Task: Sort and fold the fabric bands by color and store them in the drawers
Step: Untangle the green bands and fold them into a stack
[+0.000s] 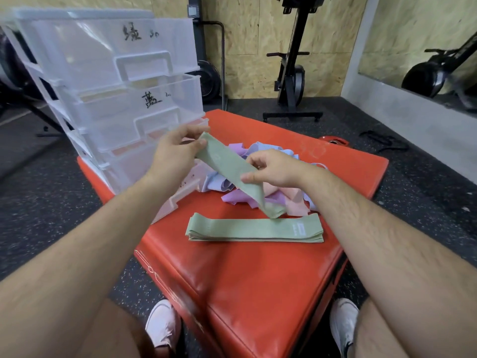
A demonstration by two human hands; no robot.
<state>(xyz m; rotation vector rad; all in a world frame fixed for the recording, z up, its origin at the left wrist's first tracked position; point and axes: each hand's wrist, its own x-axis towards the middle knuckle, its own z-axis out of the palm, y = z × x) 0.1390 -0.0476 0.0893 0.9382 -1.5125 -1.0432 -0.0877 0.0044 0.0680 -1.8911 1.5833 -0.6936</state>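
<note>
Bare red mat (258, 275) nearside; drawer unit (124, 99) blocks left, band pile (271, 184) behind.

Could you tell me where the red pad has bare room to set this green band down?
Bare: the near pad in front of the green stack, and its far right corner beyond the pile. Crowded: between drawers and pile, under the held band.

You face pale, evenly lit oriented-strand-board walls (258, 47). Around you lies a dark speckled rubber floor (38, 202). Right in front of you stands a red padded box (258, 280). Beyond it, a black exercise machine (291, 81) stands upright near the wall. On your right, a mirror (400, 34) above a grey wall base (400, 117) reflects another black machine.
</note>
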